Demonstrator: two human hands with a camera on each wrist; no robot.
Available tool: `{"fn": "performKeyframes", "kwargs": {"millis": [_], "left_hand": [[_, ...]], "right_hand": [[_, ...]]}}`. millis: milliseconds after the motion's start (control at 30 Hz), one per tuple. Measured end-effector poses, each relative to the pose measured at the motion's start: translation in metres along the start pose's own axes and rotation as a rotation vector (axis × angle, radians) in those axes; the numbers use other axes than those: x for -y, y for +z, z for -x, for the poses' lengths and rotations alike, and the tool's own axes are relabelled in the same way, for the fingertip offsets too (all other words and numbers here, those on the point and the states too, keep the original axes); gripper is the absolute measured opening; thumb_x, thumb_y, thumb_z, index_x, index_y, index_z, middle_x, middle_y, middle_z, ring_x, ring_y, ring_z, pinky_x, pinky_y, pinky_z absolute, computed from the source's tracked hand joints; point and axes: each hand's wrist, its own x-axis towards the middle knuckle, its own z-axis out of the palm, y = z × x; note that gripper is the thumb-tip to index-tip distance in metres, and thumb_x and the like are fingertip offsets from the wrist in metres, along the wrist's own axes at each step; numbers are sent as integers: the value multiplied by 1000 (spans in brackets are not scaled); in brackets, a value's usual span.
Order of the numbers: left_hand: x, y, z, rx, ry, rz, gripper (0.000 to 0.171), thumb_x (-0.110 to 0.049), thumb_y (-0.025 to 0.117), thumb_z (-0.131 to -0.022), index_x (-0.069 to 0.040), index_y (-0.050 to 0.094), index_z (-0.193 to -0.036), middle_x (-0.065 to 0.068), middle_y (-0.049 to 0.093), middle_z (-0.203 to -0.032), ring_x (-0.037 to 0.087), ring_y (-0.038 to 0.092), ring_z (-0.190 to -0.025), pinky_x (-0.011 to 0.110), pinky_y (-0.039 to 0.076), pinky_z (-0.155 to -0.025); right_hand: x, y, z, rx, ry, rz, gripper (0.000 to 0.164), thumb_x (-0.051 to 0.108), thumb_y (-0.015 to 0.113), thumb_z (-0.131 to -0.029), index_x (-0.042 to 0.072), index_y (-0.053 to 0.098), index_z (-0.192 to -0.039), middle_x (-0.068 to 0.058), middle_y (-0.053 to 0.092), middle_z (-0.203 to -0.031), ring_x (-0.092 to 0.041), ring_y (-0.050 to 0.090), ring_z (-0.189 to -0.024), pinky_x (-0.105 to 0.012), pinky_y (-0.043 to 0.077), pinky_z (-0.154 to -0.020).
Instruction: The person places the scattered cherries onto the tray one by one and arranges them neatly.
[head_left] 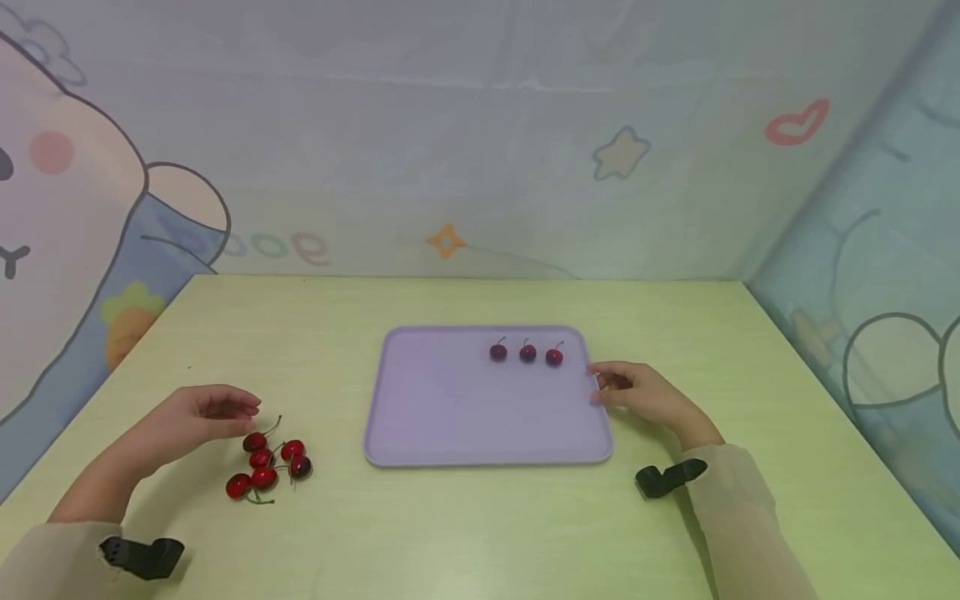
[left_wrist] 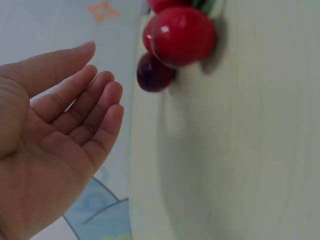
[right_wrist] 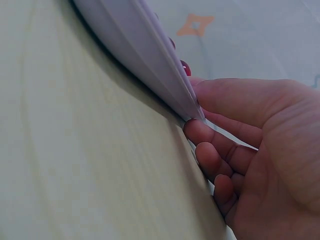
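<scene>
My left hand (head_left: 206,415) hovers just behind and left of a small pile of red and dark-red cherries (head_left: 264,477) with stems. In the left wrist view its palm (left_wrist: 60,145) holds nothing, the fingers loosely bent and apart from the cherries (left_wrist: 182,37). At the right edge of a pale purple tray (head_left: 450,408), my right hand (head_left: 645,396) pinches the rim. The right wrist view has the thumb (right_wrist: 240,100) over the tray's rim (right_wrist: 170,70) and a fingertip below it. Three cherries (head_left: 528,353) stand in a row at the tray's back right.
Tray and cherry pile both lie on a light yellow-green wooden table (head_left: 465,533). A cartoon-printed cloth (head_left: 480,167) hangs behind and along both sides. Each wrist wears a black camera mount, one on the left sleeve (head_left: 142,557) and one on the right (head_left: 670,477).
</scene>
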Motion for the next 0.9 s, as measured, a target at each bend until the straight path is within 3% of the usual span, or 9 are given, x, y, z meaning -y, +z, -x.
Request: {"fn": "performKeyframes", "kwargs": {"millis": [267, 500, 900], "left_hand": [[13, -2, 2, 30, -28, 14, 45, -24, 67, -91, 4, 57, -124, 13, 64, -116, 0, 59, -91, 24, 50, -77], [22, -2, 3, 71, -13, 83, 45, -21, 66, -92, 6, 56, -126, 7, 65, -114, -1, 59, -93, 25, 50, -77], [25, 2, -1, 120, 30, 110, 41, -17, 67, -91, 7, 57, -123, 5, 65, -111, 1, 59, -93, 24, 49, -77]], "right_hand": [[-1, 0, -1, -1, 3, 10, 51, 19, 70, -88, 2, 55, -134, -8, 59, -103, -21, 49, -94, -26, 43, -75], [-2, 0, -1, 1, 2, 4, 51, 20, 70, -88, 2, 55, -134, -8, 59, -103, -21, 49, -94, -25, 43, -75], [2, 1, 2, -5, -1, 0, 51, 19, 70, -88, 1, 55, -134, -8, 59, -103, -19, 49, -92, -24, 43, -73]]}}
